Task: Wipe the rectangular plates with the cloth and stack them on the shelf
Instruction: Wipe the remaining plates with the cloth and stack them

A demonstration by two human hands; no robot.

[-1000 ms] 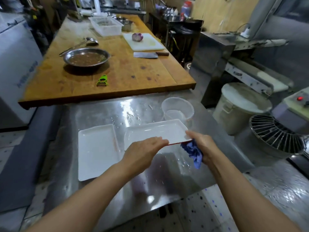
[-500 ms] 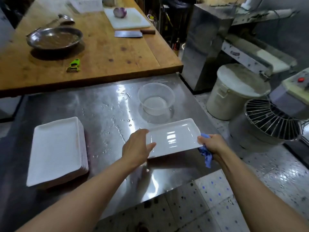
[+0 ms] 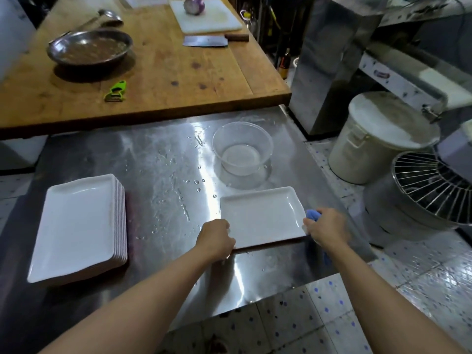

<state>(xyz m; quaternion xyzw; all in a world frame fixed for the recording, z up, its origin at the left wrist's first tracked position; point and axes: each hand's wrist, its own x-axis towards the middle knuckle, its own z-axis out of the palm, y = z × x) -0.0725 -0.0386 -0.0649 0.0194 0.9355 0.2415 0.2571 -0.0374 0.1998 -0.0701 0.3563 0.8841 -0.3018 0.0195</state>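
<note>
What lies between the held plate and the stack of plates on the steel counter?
Nothing visible but water droplets on bare steel counter separates the held plate from the stack at left.

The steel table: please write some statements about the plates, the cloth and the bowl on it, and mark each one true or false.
1. Both hands hold the single white plate. True: left hand, right hand.
2. The blue cloth is in the left hand. False: it is in the right hand.
3. The clear bowl stands on the plate stack. False: it stands apart, beyond the single plate.
4. The cleaver lies on the wooden table. True.
</note>
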